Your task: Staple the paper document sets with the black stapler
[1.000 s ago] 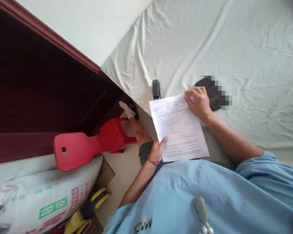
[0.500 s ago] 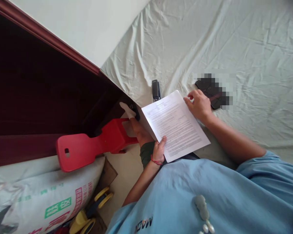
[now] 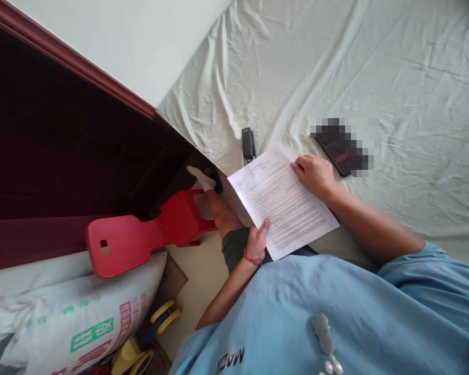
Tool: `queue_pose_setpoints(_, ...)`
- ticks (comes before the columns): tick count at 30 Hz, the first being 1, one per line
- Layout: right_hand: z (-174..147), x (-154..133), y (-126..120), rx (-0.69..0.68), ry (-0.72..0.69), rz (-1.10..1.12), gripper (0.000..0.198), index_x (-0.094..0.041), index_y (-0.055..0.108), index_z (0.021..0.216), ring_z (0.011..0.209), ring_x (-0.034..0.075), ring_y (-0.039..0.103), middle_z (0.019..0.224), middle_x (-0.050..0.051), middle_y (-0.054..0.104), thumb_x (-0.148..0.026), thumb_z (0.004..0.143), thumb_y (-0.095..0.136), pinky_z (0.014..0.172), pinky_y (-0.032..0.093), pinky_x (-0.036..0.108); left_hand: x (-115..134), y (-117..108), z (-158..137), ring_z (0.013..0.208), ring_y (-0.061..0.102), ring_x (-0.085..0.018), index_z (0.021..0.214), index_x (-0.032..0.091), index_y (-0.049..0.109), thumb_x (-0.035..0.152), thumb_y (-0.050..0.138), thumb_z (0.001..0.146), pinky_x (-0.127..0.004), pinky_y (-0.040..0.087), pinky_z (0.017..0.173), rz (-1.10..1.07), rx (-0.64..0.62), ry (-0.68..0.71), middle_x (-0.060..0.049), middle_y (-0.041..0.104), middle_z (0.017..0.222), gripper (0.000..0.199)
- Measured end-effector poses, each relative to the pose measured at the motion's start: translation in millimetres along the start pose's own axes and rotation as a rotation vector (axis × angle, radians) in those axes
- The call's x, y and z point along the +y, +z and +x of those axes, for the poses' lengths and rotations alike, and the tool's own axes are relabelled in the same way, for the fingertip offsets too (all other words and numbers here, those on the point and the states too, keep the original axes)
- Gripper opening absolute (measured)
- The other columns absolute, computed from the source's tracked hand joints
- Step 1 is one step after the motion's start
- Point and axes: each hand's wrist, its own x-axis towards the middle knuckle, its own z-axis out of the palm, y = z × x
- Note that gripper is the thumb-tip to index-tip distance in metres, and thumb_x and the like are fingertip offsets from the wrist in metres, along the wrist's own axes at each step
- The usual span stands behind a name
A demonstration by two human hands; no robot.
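Observation:
A printed paper document [image 3: 281, 208], with lines of small text, rests tilted over my lap and the bed's edge. My left hand [image 3: 258, 240], a red cord on its wrist, is closed on the document's lower left edge with the thumb on top. On the upper right edge, the curled fingers of my right hand [image 3: 316, 174] pinch the paper. The corner beyond those fingers is blurred. Just past the top edge lies a black stapler [image 3: 248, 144]; the paper nearly meets its near end.
A pale wrinkled sheet [image 3: 398, 78] covers the bed. To the right of my right hand lies a dark flat object [image 3: 342, 151], partly pixelated. On the left are a red plastic chair [image 3: 121, 242], a printed white sack [image 3: 62, 312], a yellow wheeled item [image 3: 131, 357] and dark wood panelling [image 3: 62, 120].
My right hand has moved slightly down and left onto the paper's edge, its fingers now closed there. The document's far corner has become blurred. My left hand keeps its hold.

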Motion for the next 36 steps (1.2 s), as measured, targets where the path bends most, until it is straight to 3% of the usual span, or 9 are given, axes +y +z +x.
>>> queue_pose_setpoints(4,-1.0,5.9,9.5,0.150,-0.042,0.070,0.025,-0.025,0.079,0.115,0.089,0.027,0.072,0.109,0.009,0.082,-0.030,0.103,0.057,0.074,0.045,0.038,-0.5,-1.2,0.5,0.127,0.076,-0.038,0.107,0.011,0.085,0.072,0.099,0.063,-0.053,0.053,0.122,0.031,-0.020,-0.009,-0.017,0.084,0.115,0.076)
queue_pose_setpoints(9,-1.1,8.9,12.5,0.228,-0.096,0.104,0.021,-0.025,0.075,0.096,0.087,0.024,0.068,0.107,0.009,0.078,-0.030,0.103,0.056,0.072,0.043,0.037,-0.8,-2.6,1.4,0.118,0.078,-0.038,0.105,0.009,0.085,0.076,0.095,0.066,-0.052,0.056,0.117,0.107,-0.049,0.015,-0.019,0.084,0.114,0.079)
queue_pose_setpoints(13,2.4,9.0,11.3,0.183,0.021,0.101,0.020,-0.023,0.073,0.114,0.090,0.027,0.068,0.117,0.012,0.076,-0.038,0.101,0.069,0.074,0.045,0.038,-2.9,-4.0,0.1,0.115,0.079,-0.037,0.106,0.008,0.085,0.077,0.094,0.068,-0.052,0.058,0.115,0.132,-0.085,0.004,-0.019,0.083,0.115,0.080)
queue_pose_setpoints(16,3.9,8.3,8.9,0.093,0.067,0.095,0.018,-0.022,0.072,0.107,0.090,0.028,0.068,0.111,0.012,0.076,-0.037,0.098,0.074,0.076,0.045,0.039,-5.2,-5.3,-1.5,0.113,0.080,-0.037,0.105,0.008,0.085,0.079,0.093,0.067,-0.053,0.058,0.114,0.142,-0.103,-0.013,-0.020,0.083,0.114,0.081)
queue_pose_setpoints(22,-0.9,9.3,5.0,0.196,-0.114,0.228,0.022,-0.023,0.073,0.085,0.089,0.025,0.066,0.101,0.009,0.072,-0.034,0.102,0.062,0.079,0.047,0.039,-7.1,-6.4,-2.0,0.116,0.079,-0.037,0.106,0.008,0.085,0.078,0.094,0.066,-0.052,0.057,0.117,0.127,-0.094,-0.009,-0.020,0.083,0.115,0.081)
queue_pose_setpoints(27,-1.3,11.0,2.6,0.217,-0.229,0.419,0.027,-0.023,0.080,0.112,0.077,0.021,0.062,0.092,0.006,0.071,-0.036,0.103,0.059,0.077,0.050,0.038,-6.2,-5.5,-0.9,0.114,0.080,-0.038,0.104,0.008,0.085,0.080,0.094,0.064,-0.055,0.056,0.118,0.148,-0.076,-0.012,-0.021,0.083,0.115,0.083)
queue_pose_setpoints(30,-0.6,8.3,-5.6,0.220,-0.239,0.483,0.020,-0.024,0.078,0.104,0.074,0.019,0.059,0.090,0.004,0.070,-0.036,0.100,0.064,0.076,0.049,0.037,-5.7,-5.0,-1.4,0.114,0.079,-0.039,0.104,0.008,0.085,0.080,0.094,0.064,-0.057,0.055,0.119,0.140,-0.075,-0.011,-0.021,0.083,0.114,0.083)
queue_pose_setpoints(33,-5.4,0.6,-25.3,0.159,-0.325,0.519,0.018,-0.024,0.073,0.087,0.077,0.018,0.058,0.099,0.005,0.069,-0.038,0.097,0.072,0.075,0.048,0.036,-5.1,-4.3,-2.4,0.116,0.079,-0.039,0.106,0.008,0.085,0.078,0.096,0.064,-0.056,0.055,0.118,0.123,-0.073,-0.023,-0.020,0.083,0.112,0.082)
queue_pose_setpoints(36,-20.9,-14.0,-54.5,-0.114,-0.539,0.615,0.021,-0.023,0.071,0.086,0.074,0.016,0.056,0.089,0.003,0.066,-0.038,0.100,0.073,0.072,0.047,0.033,-4.6,-4.0,-2.5,0.118,0.077,-0.039,0.109,0.008,0.084,0.076,0.096,0.064,-0.055,0.057,0.116,0.094,-0.091,-0.040,-0.020,0.083,0.110,0.082)
